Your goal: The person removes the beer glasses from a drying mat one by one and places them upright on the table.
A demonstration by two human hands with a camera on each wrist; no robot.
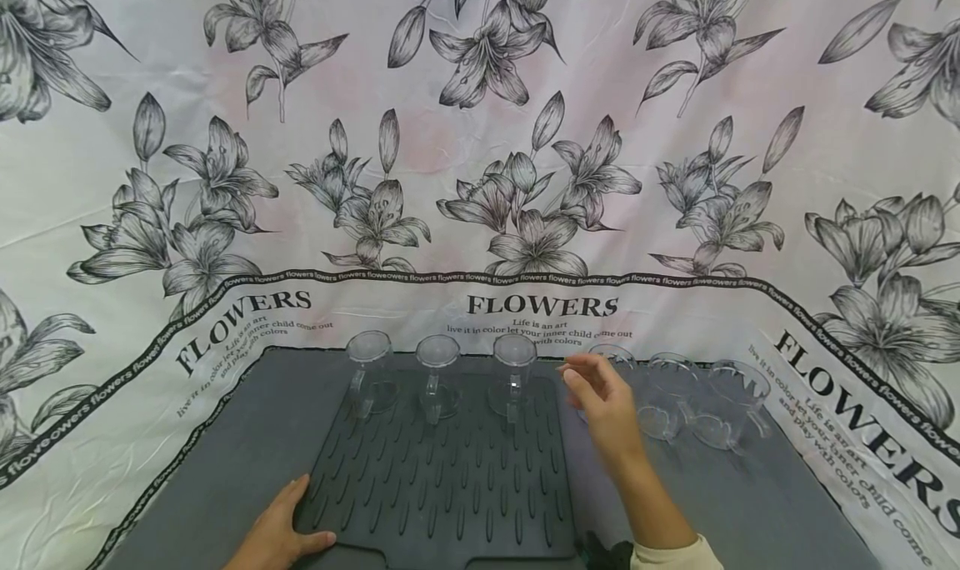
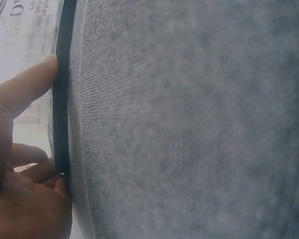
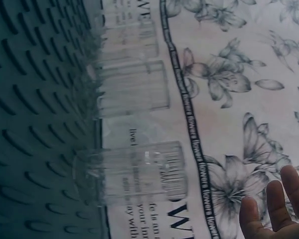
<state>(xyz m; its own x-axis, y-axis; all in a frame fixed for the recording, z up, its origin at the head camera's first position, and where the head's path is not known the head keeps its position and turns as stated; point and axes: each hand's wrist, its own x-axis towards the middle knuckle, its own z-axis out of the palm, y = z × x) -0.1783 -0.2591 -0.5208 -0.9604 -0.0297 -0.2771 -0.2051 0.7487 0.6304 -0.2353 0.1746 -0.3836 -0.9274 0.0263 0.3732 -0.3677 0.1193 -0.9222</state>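
Observation:
Near the front left corner of a dark ridged mat (image 1: 442,478), my left hand (image 1: 281,528) rests with its fingers along the side and its thumb at the front edge. The left wrist view also has that thumb (image 2: 32,84) touching the mat's thin edge. Three clear glass mugs stand in a row along the mat's back: a left one (image 1: 370,378), a middle one (image 1: 438,378) and a right one (image 1: 513,374). My right hand (image 1: 606,407) is raised just right of the row, fingers loosely bent and holding nothing. Part of another glass mug (image 1: 613,353) shows behind it.
Two more clear mugs, one (image 1: 671,395) beside the other (image 1: 727,407), stand close together on the grey tabletop (image 1: 765,503) right of the mat. A flower-printed cloth (image 1: 420,153) hangs behind the table and along its sides. Something dark (image 1: 603,553) lies by the right sleeve.

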